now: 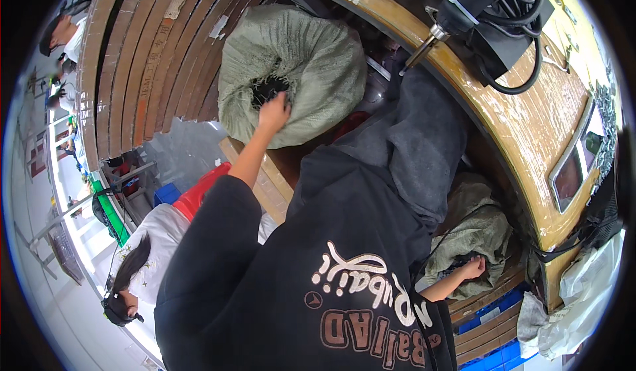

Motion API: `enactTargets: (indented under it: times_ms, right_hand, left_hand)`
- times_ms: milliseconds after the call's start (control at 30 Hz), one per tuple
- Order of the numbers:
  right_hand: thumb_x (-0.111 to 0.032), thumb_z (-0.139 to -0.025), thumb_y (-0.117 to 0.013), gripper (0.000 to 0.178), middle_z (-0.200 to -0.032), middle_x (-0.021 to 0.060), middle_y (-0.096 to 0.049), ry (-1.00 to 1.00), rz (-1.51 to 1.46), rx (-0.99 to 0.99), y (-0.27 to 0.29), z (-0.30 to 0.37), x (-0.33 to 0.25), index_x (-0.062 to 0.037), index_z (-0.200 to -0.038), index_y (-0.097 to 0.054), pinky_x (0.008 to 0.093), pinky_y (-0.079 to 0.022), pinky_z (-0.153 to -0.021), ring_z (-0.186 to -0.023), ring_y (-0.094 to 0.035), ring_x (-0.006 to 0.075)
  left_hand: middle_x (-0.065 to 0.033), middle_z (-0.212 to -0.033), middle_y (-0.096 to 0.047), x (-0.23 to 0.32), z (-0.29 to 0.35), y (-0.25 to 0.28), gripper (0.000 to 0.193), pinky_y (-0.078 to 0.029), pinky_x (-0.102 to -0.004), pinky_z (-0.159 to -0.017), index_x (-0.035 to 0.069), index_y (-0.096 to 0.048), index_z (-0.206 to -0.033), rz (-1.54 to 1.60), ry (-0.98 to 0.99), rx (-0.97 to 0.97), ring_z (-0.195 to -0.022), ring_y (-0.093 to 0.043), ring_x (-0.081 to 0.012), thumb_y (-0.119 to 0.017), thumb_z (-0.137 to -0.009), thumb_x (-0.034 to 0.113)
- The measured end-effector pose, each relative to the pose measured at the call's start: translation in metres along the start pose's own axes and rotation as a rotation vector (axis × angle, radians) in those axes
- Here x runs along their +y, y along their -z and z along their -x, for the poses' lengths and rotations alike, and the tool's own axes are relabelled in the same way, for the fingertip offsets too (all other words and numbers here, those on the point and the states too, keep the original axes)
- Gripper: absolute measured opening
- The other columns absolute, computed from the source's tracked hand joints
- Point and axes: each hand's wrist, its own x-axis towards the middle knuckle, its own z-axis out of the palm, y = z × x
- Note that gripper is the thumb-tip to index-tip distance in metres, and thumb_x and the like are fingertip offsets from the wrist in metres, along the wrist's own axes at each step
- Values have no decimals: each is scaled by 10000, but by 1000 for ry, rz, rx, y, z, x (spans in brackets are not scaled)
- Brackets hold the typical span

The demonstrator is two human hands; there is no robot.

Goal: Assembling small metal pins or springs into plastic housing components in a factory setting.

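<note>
My left hand is at the mouth of a large grey-green woven sack on the left. Its fingers are curled in beside the frayed opening, where dark contents show. Whatever is in those fingers is too small or hidden to tell. Over on the right, my right hand is above the opening of a second woven sack, which holds dark pieces. The fingers of that hand are drawn together, and I cannot make out anything in them.
A worn yellow workbench curves along the right, carrying a black tool with a metal tip, coiled cables and a framed panel. Stacked brown boards stand behind the left sack. Someone in white sits near a red stool.
</note>
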Motion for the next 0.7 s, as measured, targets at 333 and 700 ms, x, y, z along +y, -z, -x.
enactTargets:
  times_ms: [333,700]
  right_hand:
    - [-108,-743,-578,259,-855,138,-609,44,64,-42,-16,2,-11,20,-968,-561,302,-455,-602,-684,-571,203]
    - [8,-737,-531,151,-751,75,-573,144,-122,-44,-6,-1,13,12,-888,-532,231,-405,-515,-574,-505,128]
  left_hand:
    - [-176,-843,-558,-6,40,2,355,-431,-411,-726,-2,-624,-710,198,160,225,-776,-540,-355,-512,-808,321]
    - [-142,-539,-549,-117,-36,-75,337,-412,-406,-451,27,-591,-664,384,257,-59,-479,-544,-286,-492,-774,330]
